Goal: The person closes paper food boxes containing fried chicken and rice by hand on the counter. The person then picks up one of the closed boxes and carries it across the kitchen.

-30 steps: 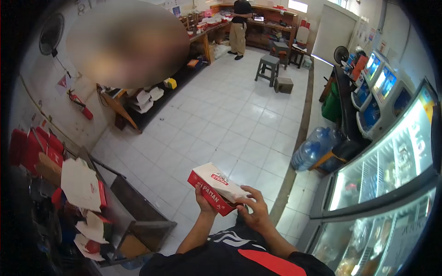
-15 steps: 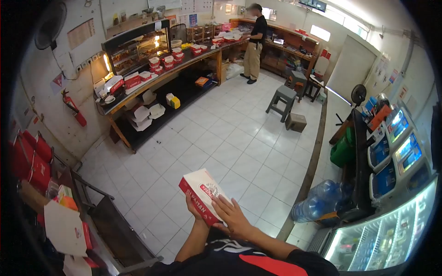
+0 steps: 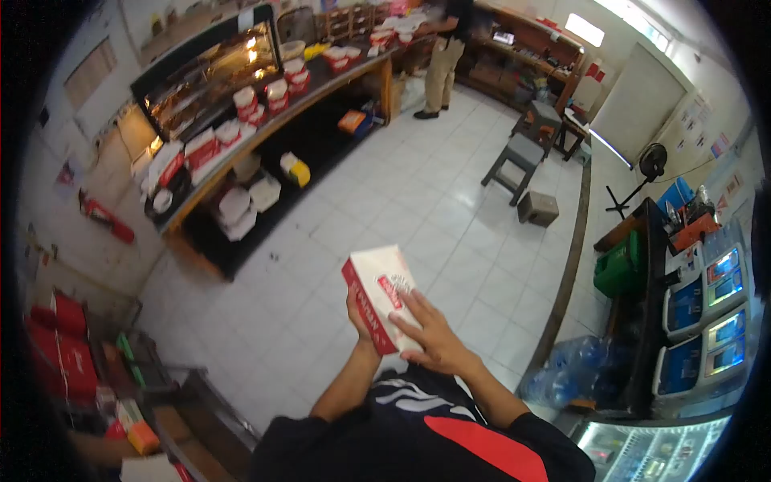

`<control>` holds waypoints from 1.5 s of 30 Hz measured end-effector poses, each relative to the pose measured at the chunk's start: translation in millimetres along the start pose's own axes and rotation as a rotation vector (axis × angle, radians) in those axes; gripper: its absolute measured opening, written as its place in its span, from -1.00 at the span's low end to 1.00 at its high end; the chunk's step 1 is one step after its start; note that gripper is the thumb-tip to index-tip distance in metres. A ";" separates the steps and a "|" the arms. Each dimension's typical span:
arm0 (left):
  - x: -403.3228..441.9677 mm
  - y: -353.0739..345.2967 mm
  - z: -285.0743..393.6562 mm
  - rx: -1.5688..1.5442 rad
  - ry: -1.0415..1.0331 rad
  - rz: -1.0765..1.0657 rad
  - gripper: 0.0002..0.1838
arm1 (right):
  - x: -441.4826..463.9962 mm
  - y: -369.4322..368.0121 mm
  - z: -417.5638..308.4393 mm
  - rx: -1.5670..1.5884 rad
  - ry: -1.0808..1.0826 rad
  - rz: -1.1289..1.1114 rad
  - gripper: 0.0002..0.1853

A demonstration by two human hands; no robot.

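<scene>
A white and red cardboard food box [image 3: 377, 269] with a printed logo is held out in front of my body, closed and tilted. Wrapped round its left red side is my left hand [image 3: 359, 320], its fingers partly hidden beneath the box. My right hand [image 3: 434, 333] lies over the right part of the lid with its fingers stretched across the white top, and its thumb is at the near end. Both hands touch the box.
A long counter [image 3: 281, 120] with red and white food boxes and a lit display case [image 3: 213, 76] runs along the left. A person [image 3: 442, 68] stands at its far end. Stools [image 3: 518, 157], water bottles [image 3: 570, 361] and a glass-door fridge [image 3: 650, 446] are on the right.
My view has tilted down and shifted. The box, held in both hands, appears higher and further right in view. My right hand stays on the lid.
</scene>
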State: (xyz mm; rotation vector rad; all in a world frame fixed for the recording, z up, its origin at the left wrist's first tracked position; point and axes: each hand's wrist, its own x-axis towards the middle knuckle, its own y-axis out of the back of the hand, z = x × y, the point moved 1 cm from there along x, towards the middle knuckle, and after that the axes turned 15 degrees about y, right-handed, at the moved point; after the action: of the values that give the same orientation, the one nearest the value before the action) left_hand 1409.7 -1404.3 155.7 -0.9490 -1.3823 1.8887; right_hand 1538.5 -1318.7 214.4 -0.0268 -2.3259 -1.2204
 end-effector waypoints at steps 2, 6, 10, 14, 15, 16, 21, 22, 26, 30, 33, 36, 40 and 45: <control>40.5 3.0 4.4 0.013 0.001 -0.014 -0.30 | 14.3 2.0 42.5 -0.001 0.027 0.001 -0.28; 157.1 0.3 22.9 0.054 0.037 -0.051 -0.29 | 63.8 18.5 154.6 -0.017 0.057 0.037 -0.29; 256.2 -20.8 52.6 0.071 -0.048 -0.008 -0.29 | 118.9 47.8 249.4 0.089 0.151 0.109 -0.28; 339.2 -55.6 101.2 0.097 0.025 -0.101 -0.28 | 197.2 98.8 336.4 0.279 0.258 0.056 -0.14; 357.4 -65.5 103.1 0.091 -0.005 -0.065 -0.28 | 211.6 112.2 355.8 0.317 0.288 0.033 -0.10; 377.4 -76.3 106.0 0.082 -0.031 -0.037 -0.29 | 223.9 116.9 376.2 0.286 0.267 -0.018 -0.01; 508.3 -76.9 112.6 0.082 -0.055 -0.019 -0.28 | 266.8 135.0 486.1 0.100 0.252 0.019 -0.02; 532.1 -83.5 114.9 0.104 -0.040 -0.058 -0.28 | 270.2 134.0 511.0 0.064 0.246 0.047 -0.04; 646.6 -84.8 139.1 0.032 0.033 -0.076 -0.28 | 320.1 152.3 598.3 0.079 0.180 0.007 0.07; 765.1 -102.6 163.3 0.002 0.171 -0.124 -0.30 | 372.2 197.7 692.3 0.146 0.098 -0.067 0.14; 843.7 -125.4 183.0 -0.008 0.299 -0.174 -0.30 | 410.0 225.9 745.8 0.117 0.023 0.004 0.05; 904.7 -142.6 207.2 0.041 0.347 -0.187 -0.31 | 452.9 234.6 787.9 0.037 -0.015 0.156 -0.06; 991.4 -145.1 247.1 0.031 0.253 -0.181 -0.30 | 498.3 225.5 868.1 0.082 -0.020 0.176 -0.03; 1092.4 -116.0 277.9 0.053 0.151 -0.106 -0.30 | 545.0 238.7 972.3 0.175 0.021 -0.039 0.09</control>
State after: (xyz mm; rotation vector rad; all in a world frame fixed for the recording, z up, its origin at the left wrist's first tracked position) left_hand 575.3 -639.0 110.5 -0.9523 -1.2628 1.7306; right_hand 707.6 -538.8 185.6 0.0913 -2.4162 -1.0263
